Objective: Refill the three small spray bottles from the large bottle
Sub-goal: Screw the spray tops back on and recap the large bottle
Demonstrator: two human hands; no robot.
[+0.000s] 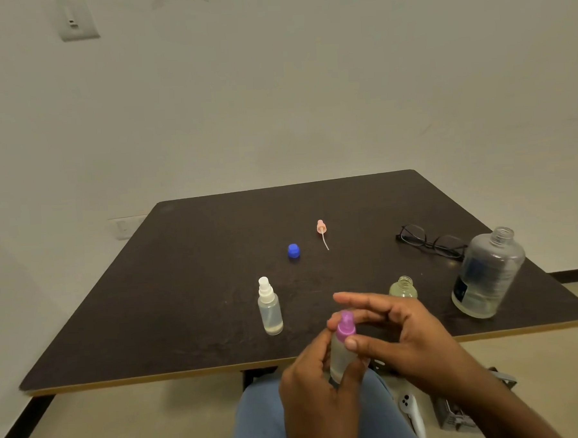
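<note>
Left grip [317,374] wraps the purple-topped spray bottle [341,353] at the worktop's [184,291] near edge; right grip [383,327] pinches its purple sprayer [346,324], I judge to screw it. Uncapped large bottle [488,275] stands at the right, white-topped bottle [270,308] and open small bottle [403,287] nearby. Dark worktop, pale bare wall [274,85].

1. The purple-capped spray bottle [342,348] stands upright above the near edge of the worktop [191,291], its clear body holding pale liquid.
2. The white-capped spray bottle [270,307] stands upright on the worktop, a little liquid at its bottom.
3. The uncapped small bottle [403,287] stands open-necked, partly hidden.
4. The large bottle [486,274] stands open at the right, low on liquid.
5. The pink spray head [321,230] with its tube lies flat beside the blue cap [293,251].
</note>
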